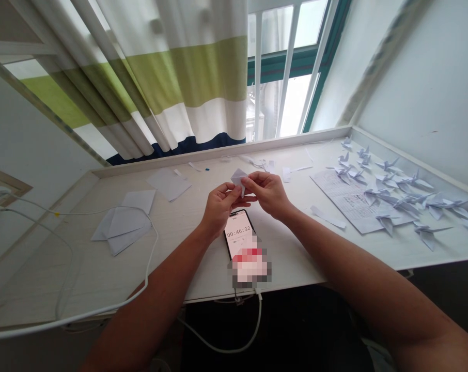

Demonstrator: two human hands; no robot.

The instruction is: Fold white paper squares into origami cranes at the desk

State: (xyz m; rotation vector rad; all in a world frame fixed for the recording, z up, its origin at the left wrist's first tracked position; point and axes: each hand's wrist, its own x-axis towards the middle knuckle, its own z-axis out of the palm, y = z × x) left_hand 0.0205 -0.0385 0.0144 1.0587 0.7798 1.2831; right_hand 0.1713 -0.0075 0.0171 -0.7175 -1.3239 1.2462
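Note:
Between both hands, above the table, is a small piece of folded white paper point(238, 176) with a pointed upper edge and a narrow tip hanging down. My left hand point(222, 204) pinches its left side between thumb and fingers. On the other side, my right hand point(265, 192) grips the paper with thumb and forefinger, its other fingers curled underneath. Just below the hands lies a phone point(239, 235) showing a running time on its screen; its lower part is blurred out.
Several folded paper cranes point(389, 196) crowd the right side, some on a printed sheet point(346, 201). Loose white paper sheets point(127, 219) lie on the left, with another stack point(170, 183) behind. A white cable point(151, 253) crosses the left. Paper strips point(327, 217) are scattered about.

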